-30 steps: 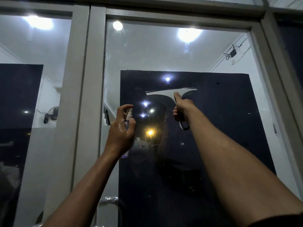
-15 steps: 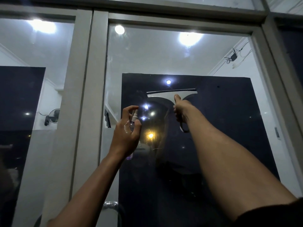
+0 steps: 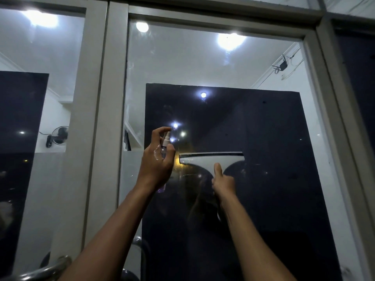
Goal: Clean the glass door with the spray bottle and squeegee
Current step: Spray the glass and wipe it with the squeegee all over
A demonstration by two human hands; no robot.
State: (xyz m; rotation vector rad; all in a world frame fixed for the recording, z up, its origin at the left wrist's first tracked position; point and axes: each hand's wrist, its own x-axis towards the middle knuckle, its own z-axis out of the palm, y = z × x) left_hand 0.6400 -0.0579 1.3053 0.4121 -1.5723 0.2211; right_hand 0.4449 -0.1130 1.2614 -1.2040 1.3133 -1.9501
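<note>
The glass door (image 3: 263, 138) fills the view, its pane reflecting lights and a dark panel. My right hand (image 3: 223, 184) grips the handle of a white squeegee (image 3: 211, 158), thumb up along the stem, with the blade level against the glass. My left hand (image 3: 157, 162) holds a small clear spray bottle (image 3: 165, 144) just left of the blade, with the index finger curled over its white nozzle. Most of the bottle is hidden by the fingers.
A pale door frame (image 3: 95, 138) separates this pane from the left pane (image 3: 36, 118). Metal door handles (image 3: 46, 267) curve at the bottom left. Another frame post (image 3: 332, 118) borders the pane on the right.
My right hand has drawn the squeegee down the glass from near the top of the dark panel. My left hand with the bottle stayed near the same spot, now beside the blade.
</note>
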